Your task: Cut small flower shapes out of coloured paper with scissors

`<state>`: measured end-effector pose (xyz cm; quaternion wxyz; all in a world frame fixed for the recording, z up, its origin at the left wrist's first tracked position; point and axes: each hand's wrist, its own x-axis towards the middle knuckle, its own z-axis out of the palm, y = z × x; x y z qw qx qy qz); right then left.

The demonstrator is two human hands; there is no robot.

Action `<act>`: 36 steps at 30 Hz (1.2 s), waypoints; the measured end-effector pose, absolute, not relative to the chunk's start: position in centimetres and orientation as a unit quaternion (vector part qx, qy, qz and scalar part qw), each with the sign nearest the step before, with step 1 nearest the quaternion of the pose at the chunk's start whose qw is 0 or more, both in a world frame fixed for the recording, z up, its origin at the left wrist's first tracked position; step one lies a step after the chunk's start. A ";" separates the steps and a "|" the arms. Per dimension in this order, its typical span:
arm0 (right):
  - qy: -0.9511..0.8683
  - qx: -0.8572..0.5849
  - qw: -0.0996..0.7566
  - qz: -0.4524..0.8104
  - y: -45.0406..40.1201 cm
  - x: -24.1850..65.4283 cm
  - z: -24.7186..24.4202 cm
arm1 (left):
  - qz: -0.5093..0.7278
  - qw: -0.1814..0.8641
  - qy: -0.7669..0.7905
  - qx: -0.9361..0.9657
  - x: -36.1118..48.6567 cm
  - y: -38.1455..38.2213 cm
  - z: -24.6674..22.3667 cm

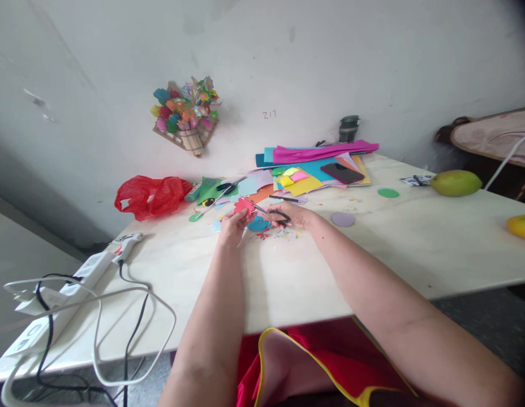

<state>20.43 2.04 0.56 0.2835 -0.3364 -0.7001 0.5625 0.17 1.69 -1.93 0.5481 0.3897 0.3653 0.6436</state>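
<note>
Between the fingers of my left hand is a red paper cutout with a scalloped edge. My right hand grips a pair of scissors by dark handles, and the blades reach left to the cutout; whether they are spread I cannot tell. Below the hands lie a blue paper circle and small red paper scraps. A lilac paper circle rests to the right of my right hand. Just beyond the hands lies a dark pen.
Coloured paper sheets with a phone on top lie at the back. Left of them are a second pair of scissors and a red plastic bag. A power strip with looping cables occupies the left edge; a green-yellow fruit sits right.
</note>
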 end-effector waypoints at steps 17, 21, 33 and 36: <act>-0.693 -0.363 0.292 0.550 1.8 20.3 0.9 | 0.630 0.561 0.351 0.407 -0.1 1.8 -2.3; -0.698 -0.360 0.293 0.546 2.1 20.4 0.6 | 0.622 0.564 0.350 0.416 0.0 1.7 -2.3; -0.697 -0.348 0.295 0.553 2.0 20.4 0.6 | 0.615 0.572 0.353 0.413 0.1 1.4 -1.9; -0.695 -0.351 0.294 0.555 1.9 20.4 0.8 | 0.616 0.575 0.347 0.410 0.2 1.3 -1.9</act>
